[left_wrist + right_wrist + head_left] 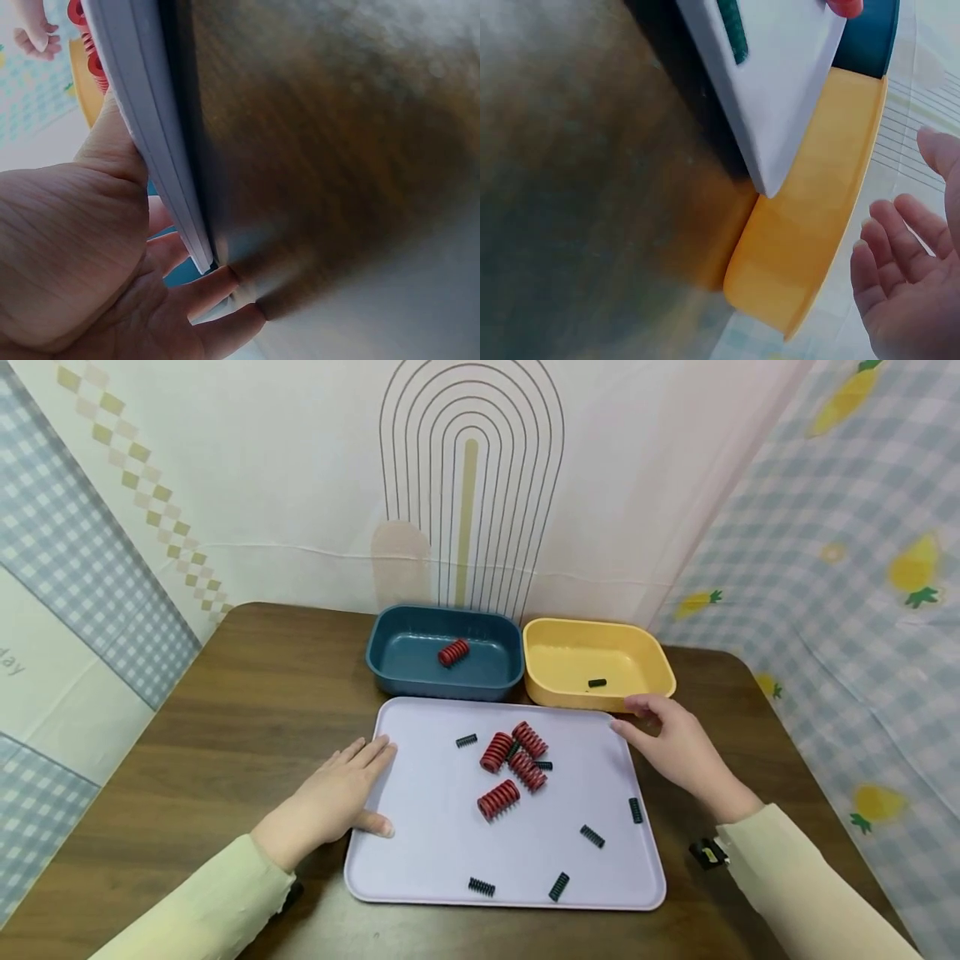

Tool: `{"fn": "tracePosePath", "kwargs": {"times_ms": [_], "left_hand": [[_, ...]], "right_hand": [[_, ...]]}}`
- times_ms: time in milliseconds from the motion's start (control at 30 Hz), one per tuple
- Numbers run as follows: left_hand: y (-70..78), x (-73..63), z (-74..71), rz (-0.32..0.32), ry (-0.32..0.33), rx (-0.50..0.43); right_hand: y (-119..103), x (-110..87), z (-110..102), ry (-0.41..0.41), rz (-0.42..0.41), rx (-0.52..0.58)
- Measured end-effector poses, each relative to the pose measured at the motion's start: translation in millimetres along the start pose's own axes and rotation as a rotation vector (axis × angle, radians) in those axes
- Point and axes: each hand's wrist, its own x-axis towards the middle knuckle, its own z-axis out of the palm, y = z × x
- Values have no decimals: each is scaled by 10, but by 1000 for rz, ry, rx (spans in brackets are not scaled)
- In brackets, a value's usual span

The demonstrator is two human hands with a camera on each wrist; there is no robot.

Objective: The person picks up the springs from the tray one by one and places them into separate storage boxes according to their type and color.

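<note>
Nearest us, pale green sleeves point(202, 902), then the brown wood-grain table point(225, 727), faint sheen along its near side. On it we log a lilac tray point(420, 852), lying flat. Seven small dark springs point(558, 887) are scattered over it, two close to the near rim, one beside the right rim. Left hand point(330, 797) is at the tray's left rim, thumb over the edge, fingers extended, gripping nothing. Mid-tray we count four large red springs point(498, 800): three bunched among dark ones, one just nearer us. Right hand point(678, 747) is at the front right corner of the yellow bin point(577, 700), fingers loosely bent, nothing held; contact we can't tell. Behind the tray, bins side by side: blue bin point(446, 687) left, one red spring point(453, 652) inside; yellow one right, one dark spring point(597, 682) inside. Beyond the table, we see a white cloth point(300, 468) with line arches; on the right, a blue-white checked cloth point(825, 652) with yellow pineapples.
</note>
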Motion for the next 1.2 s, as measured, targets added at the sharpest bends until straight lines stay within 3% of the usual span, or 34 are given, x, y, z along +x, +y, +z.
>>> {"fn": "tracePosePath", "kwargs": {"times_ms": [300,567,767,933,1200], "left_hand": [[1,-2,4,-5,-2,6],[20,-3,0,10,11,5],[25,-3,-6,10,17,5],[14,0,-10,13,27,17],[8,-10,1,10,17,8]], "right_hand": [[12,-139,90,-63,-14,23],[-19,-210,116,-169,5,-1],[67,-428,67,-238,9,-68],[127,-634,71,-242,-11,-90],[137,-781,79,-295,-49,-123]]}}
